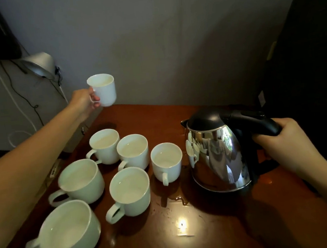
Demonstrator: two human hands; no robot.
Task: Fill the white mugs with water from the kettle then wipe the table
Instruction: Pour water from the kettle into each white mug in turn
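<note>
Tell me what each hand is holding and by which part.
The left hand holds a white mug by its handle, lifted in the air. The right hand grips the kettle by its black handle.

Domestic room: wooden table [221, 239], kettle [216, 158], white mugs [129, 190], desk lamp [39, 65], loose cables [24, 98].

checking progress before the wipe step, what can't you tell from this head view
All in the head view:
- Water left in the kettle: the steel wall and shut lid hide it.
- Contents of the raised mug in the left hand: far, dim, too small.
- Lower edge of the nearest mug: blurred, partly behind the left forearm.
- Whether the kettle, gripped by the right hand, rests on the table: its base is in shadow.
</note>
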